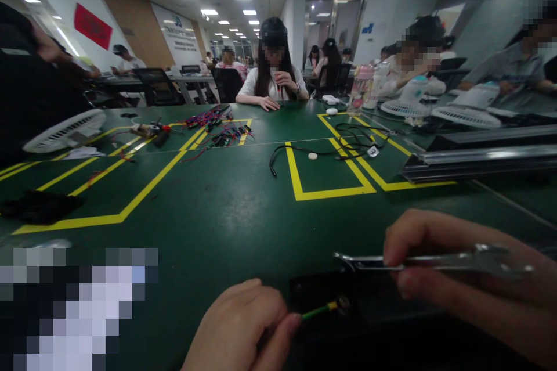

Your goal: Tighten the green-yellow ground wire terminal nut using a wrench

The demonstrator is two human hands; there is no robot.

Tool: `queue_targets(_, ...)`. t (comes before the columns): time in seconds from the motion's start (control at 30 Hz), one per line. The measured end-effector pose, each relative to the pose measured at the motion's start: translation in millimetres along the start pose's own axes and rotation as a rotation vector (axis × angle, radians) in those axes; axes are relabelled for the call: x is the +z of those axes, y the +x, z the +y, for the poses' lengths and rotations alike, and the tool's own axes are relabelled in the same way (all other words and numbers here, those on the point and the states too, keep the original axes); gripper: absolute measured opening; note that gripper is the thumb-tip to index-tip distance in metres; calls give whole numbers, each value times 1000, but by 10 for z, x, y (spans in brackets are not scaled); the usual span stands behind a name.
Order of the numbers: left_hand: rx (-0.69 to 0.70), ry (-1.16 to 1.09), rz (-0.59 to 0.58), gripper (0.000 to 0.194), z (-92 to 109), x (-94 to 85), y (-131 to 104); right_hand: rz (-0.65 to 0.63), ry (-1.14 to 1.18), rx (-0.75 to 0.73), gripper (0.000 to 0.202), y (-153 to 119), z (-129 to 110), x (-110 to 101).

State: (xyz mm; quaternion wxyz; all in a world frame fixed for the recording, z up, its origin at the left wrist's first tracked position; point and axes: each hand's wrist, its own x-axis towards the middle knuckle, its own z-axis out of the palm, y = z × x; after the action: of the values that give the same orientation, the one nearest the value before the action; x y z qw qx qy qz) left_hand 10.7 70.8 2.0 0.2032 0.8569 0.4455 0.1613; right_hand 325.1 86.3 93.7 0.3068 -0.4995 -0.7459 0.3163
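At the bottom middle, my left hand [246,324] pinches a thin green-and-yellow wire [317,311] between thumb and fingers. The wire's far end meets a small round metal fastener [343,303] on a dark black part [374,304] near the table's front edge. On the right, my right hand [452,260] grips a silver wrench [435,260] by its handle, with thumb and index finger closed round it. The wrench lies nearly level over the black part, its left tip above and slightly left of the fastener. The black part's lower portion is too dark to make out.
Yellow tape [335,193] marks the green table [235,208]. Black cables [304,149] and a small white disc [312,156] lie ahead. Long metal profiles [487,156] are at right, wire bundles [209,121] at back left. A person [274,69] sits opposite; white fans [69,130] stand around.
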Motion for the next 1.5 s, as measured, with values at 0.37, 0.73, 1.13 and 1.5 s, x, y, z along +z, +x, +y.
queue_targets(0.37, 0, 6, 31, 34, 35, 10, 18, -31, -83, -199, 13, -211, 345, 334)
queue_targets(0.73, 10, 9, 61, 34, 60, -1, 25, -61, -222, -224, 17, -156, 258, 345)
queue_targets(1.13, 8, -13, 58, 34, 48, 0, 18, -280, -342, -270, 20, 99, 45, 176)
queue_targets(1.5, 16, 10, 26, 33, 27, -25, 33, -428, -256, -403, 22, 273, 99, 57)
